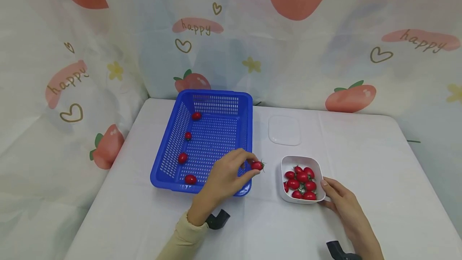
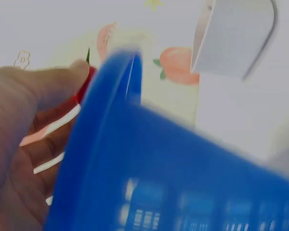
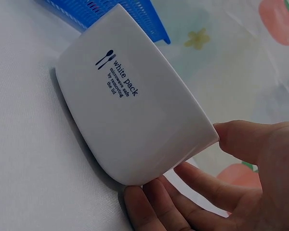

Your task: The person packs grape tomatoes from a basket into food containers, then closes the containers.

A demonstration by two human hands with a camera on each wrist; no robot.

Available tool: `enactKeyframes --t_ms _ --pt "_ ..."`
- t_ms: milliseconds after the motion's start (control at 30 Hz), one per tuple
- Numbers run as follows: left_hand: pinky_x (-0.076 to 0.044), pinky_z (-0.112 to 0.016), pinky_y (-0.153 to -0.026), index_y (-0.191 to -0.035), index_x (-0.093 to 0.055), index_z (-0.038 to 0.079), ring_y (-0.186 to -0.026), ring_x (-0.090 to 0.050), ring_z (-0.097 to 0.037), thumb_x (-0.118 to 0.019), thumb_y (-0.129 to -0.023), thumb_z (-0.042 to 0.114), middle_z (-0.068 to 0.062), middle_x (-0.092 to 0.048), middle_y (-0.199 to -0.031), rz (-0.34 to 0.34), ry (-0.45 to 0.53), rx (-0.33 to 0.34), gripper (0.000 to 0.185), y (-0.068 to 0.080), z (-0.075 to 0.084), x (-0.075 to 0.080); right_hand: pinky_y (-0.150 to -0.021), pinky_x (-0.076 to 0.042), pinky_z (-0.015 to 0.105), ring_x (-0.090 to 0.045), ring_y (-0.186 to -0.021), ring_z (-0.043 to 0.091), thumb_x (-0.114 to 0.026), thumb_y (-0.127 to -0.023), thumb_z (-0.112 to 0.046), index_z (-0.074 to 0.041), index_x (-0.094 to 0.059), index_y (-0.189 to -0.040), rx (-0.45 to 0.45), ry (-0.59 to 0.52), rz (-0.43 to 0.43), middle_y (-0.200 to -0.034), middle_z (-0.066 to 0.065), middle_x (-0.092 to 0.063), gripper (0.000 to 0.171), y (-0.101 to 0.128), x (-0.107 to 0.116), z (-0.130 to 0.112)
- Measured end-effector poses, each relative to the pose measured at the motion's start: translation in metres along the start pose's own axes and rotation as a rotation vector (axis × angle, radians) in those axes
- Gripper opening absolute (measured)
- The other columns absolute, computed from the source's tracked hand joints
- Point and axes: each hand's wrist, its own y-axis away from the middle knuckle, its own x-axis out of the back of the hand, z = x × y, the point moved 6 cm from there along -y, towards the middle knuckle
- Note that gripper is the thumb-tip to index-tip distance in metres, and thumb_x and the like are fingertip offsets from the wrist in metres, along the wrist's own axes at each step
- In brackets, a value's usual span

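My left hand (image 1: 226,175) pinches a red cherry tomato (image 1: 257,165) with a green stem end, over the right rim of the blue basket (image 1: 249,131). In the left wrist view the basket's rim partly covers that tomato (image 2: 90,79). Several cherry tomatoes lie along the basket's left side, one of them a tomato (image 1: 190,179) near the front. To the right stands a white square container (image 1: 285,163) with several cherry tomatoes (image 1: 302,177) inside. My right hand (image 1: 348,212) grips its right side, thumb at the rim and fingers around the lower wall, as the right wrist view shows.
A clear flat lid (image 1: 284,130) lies on the white tabletop (image 1: 364,151) behind the container. Patterned cloth (image 1: 281,51) hangs behind and to the left of the table. Black wrist mounts (image 1: 218,220) sit below both hands.
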Motion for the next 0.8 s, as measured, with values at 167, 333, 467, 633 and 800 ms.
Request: enactKeyframes --t_ms 167,333,467,633,800 --pt "-0.048 -0.012 -0.072 -0.115 -0.073 0.016 -0.086 -0.059 -0.009 -0.081 -0.092 0.026 0.005 -0.071 -0.103 0.04 -0.017 -0.044 0.027 -0.007 0.015 -0.012 -0.088 -0.056 0.013 -0.051 -0.096 -0.022 -0.046 -0.107 -0.056 0.0 -0.029 -0.162 -0.002 -0.005 -0.001 -0.169 0.025 -0.027 0.079 -0.001 0.0 0.001" --pt "-0.046 -0.01 -0.073 -0.114 -0.073 0.018 -0.089 -0.059 -0.007 -0.08 -0.093 0.029 0.006 -0.071 -0.103 0.05 -0.027 -0.052 0.025 -0.012 0.028 -0.023 -0.088 -0.056 0.013 -0.051 -0.096 -0.023 -0.046 -0.108 -0.054 0.001 -0.03 -0.161 0.007 -0.009 0.0 -0.168 0.025 -0.028 0.078 -0.003 0.0 0.001" --pt "-0.046 -0.008 -0.075 -0.115 -0.073 0.018 -0.091 -0.06 -0.006 -0.079 -0.094 0.03 0.007 -0.071 -0.103 0.044 -0.043 -0.07 0.025 -0.016 0.037 -0.033 -0.087 -0.056 0.013 -0.051 -0.096 -0.023 -0.046 -0.108 -0.054 0.001 -0.03 -0.161 0.007 -0.006 0.001 -0.168 0.025 -0.028 0.077 -0.003 -0.001 0.001" --pt "-0.047 -0.006 -0.078 -0.114 -0.074 0.018 -0.094 -0.063 -0.004 -0.079 -0.094 0.032 0.009 -0.071 -0.102 0.029 -0.103 -0.1 0.025 -0.019 0.046 -0.049 -0.087 -0.056 0.012 -0.051 -0.095 -0.023 -0.046 -0.108 -0.054 0.0 -0.029 -0.161 0.002 -0.004 -0.001 -0.168 0.025 -0.027 0.078 -0.003 -0.001 0.001" --pt "-0.046 -0.005 -0.077 -0.114 -0.074 0.02 -0.092 -0.061 -0.003 -0.079 -0.093 0.035 0.009 -0.071 -0.101 0.015 -0.161 -0.086 0.027 -0.021 0.053 -0.067 -0.087 -0.056 0.013 -0.051 -0.096 -0.023 -0.046 -0.108 -0.055 0.0 -0.03 -0.161 -0.004 -0.006 0.001 -0.168 0.025 -0.028 0.078 -0.003 0.0 0.002"
